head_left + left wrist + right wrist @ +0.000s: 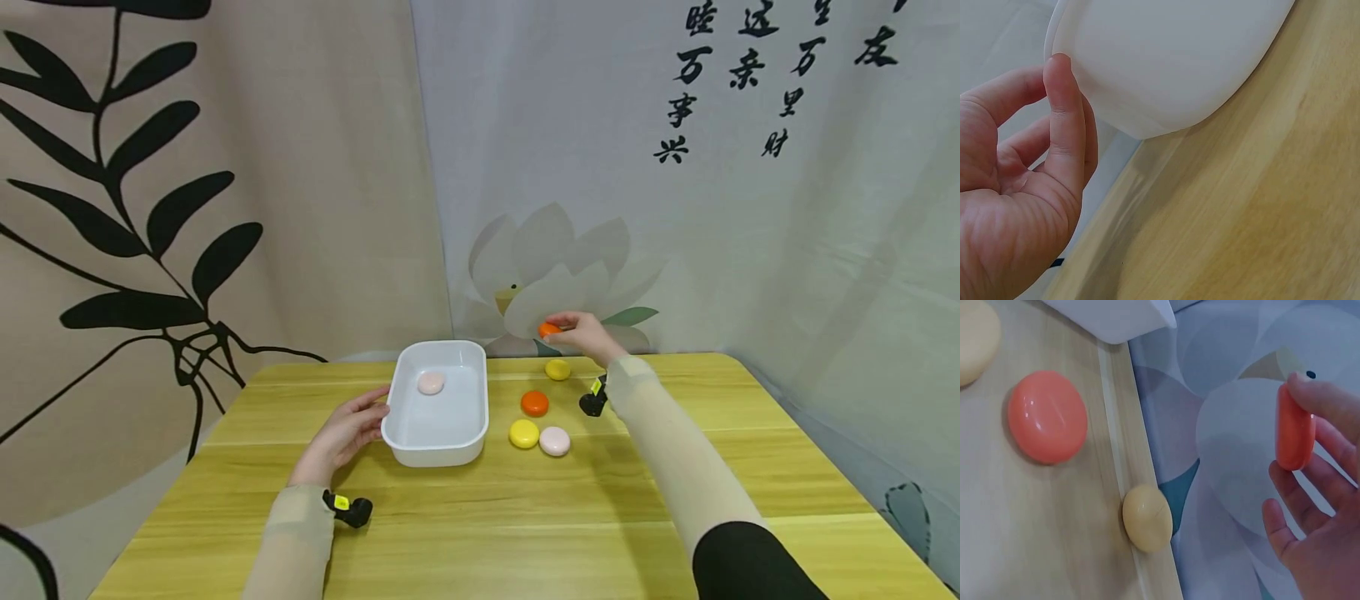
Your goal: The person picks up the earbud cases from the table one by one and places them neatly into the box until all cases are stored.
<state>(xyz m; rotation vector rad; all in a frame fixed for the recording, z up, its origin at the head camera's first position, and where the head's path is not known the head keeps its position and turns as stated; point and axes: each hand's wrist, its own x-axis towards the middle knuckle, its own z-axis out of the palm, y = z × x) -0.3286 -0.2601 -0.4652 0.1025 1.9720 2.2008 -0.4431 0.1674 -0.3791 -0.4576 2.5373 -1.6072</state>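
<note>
In the head view a white rectangular container [437, 454] stands on the table, with a pale pink disc [431, 383] inside it. My left hand [356, 429] holds its left side; the left wrist view has the thumb [1063, 112] at the rim of the container [1172, 62]. Raised near the table's far edge, my right hand [583, 333] pinches a glossy orange disc [549, 330], seen edge-on as an orange disc [1295, 428] between thumb and fingers in the right wrist view. Below that hand lies a yellow disc [557, 370], and nearer another orange disc [535, 403].
Closer to me, right of the container, a second yellow disc [523, 433] and a pale pink disc [555, 442] lie side by side. The wooden table [480, 533] ends just behind the container, where a printed curtain [345, 208] hangs.
</note>
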